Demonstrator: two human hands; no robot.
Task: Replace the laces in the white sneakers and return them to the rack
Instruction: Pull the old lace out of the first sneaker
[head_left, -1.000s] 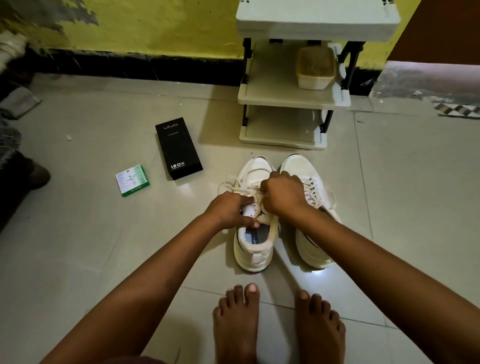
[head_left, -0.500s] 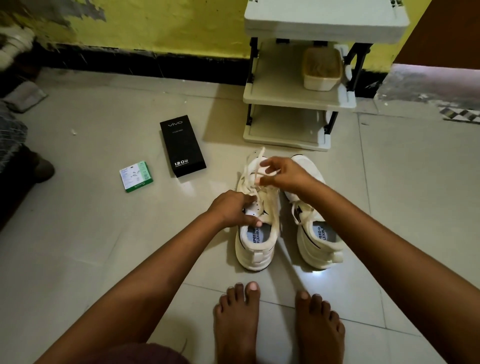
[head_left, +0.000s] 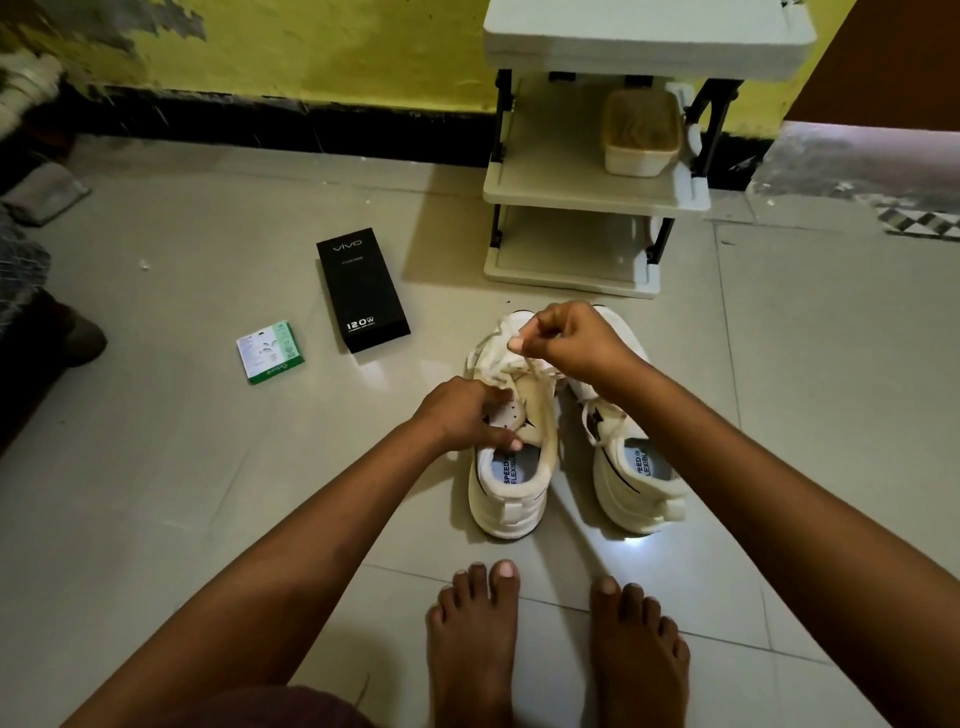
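Observation:
Two white sneakers stand side by side on the tiled floor, heels toward me. My left hand (head_left: 467, 415) grips the tongue and upper of the left sneaker (head_left: 511, 493). My right hand (head_left: 566, 343) hovers over that shoe's toe, fingers pinched on a white lace (head_left: 501, 364) that runs from the eyelets. The right sneaker (head_left: 636, 483) sits untouched beside it, its laces loose. A white shoe rack (head_left: 587, 192) stands just beyond the shoes against the yellow wall.
A black phone box (head_left: 361, 291) and a small green-and-white packet (head_left: 270, 352) lie on the floor to the left. A beige container (head_left: 641, 132) sits on the rack's middle shelf. My bare feet (head_left: 556, 644) are right behind the shoes. Dark clutter lines the left edge.
My right hand has moved from the middle of the left sneaker toward its toe, drawing the lace out. My left hand has stayed on the shoe's upper.

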